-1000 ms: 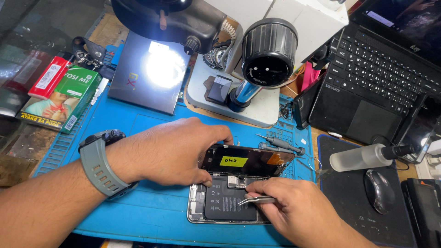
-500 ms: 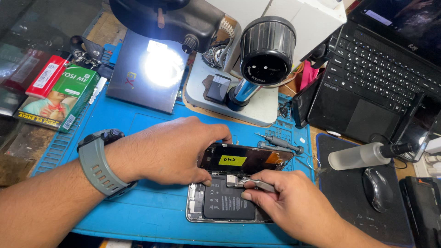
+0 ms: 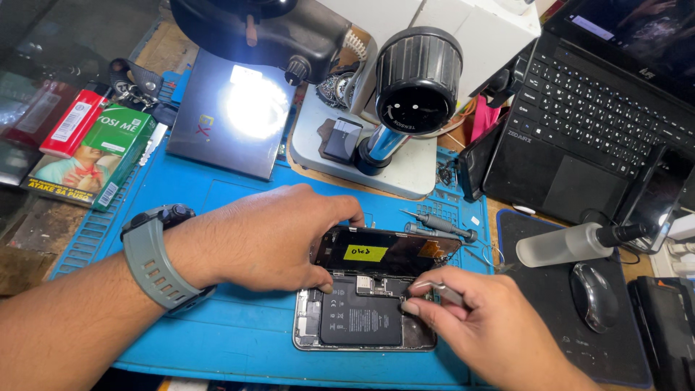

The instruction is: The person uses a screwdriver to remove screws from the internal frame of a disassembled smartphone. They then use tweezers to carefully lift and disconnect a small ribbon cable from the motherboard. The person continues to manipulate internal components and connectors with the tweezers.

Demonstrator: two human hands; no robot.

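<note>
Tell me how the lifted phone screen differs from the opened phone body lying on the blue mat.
The lifted black phone screen stands tilted up on its long edge, propped by the left hand; the opened silver-framed phone body lies flat on the blue work mat. The screen's back is mostly plain dark with a yellow sticker; the body shows a black battery and circuit parts. The right hand reaches a metal tool into the body, not the screen. Both are similarly sized rectangles.

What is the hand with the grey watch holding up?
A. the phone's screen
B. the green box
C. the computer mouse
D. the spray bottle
A: the left hand, the one with the grey watch, props up the phone's screen with its yellow sticker, tilted open above the opened phone on the blue mat.
</note>
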